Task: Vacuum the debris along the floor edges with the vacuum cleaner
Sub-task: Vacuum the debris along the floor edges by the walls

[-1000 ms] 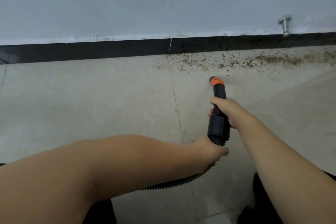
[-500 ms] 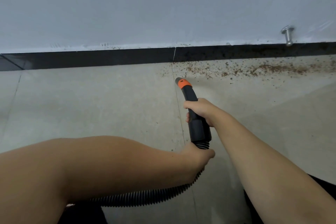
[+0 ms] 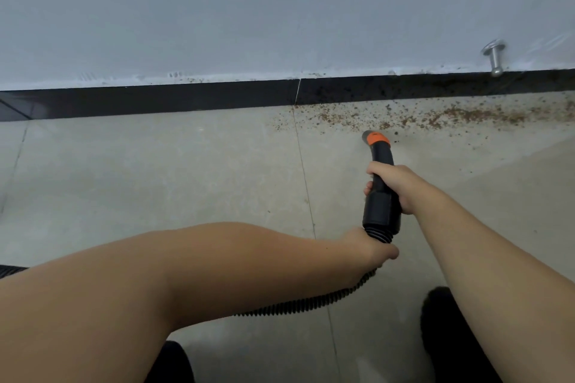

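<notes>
A black vacuum nozzle (image 3: 380,205) with an orange tip (image 3: 376,139) points at the floor just short of a band of brown debris (image 3: 448,116) lying along the black baseboard (image 3: 186,99). My right hand (image 3: 395,183) grips the nozzle's middle. My left hand (image 3: 370,250) grips the ribbed black hose (image 3: 311,303) where it joins the nozzle. The hose runs back left under my left forearm. The debris stretches from the tile joint to the right frame edge, thickest on the right.
A metal door stop (image 3: 494,57) sticks out of the pale wall (image 3: 249,9) above the baseboard at the right. Light grey floor tiles (image 3: 155,171) lie left of the debris. Dark shapes sit at the bottom edge (image 3: 445,336).
The nozzle tip swung left to the tile joint half a second ago and has now swung back right, closer to the debris. Both hands keep their grip.
</notes>
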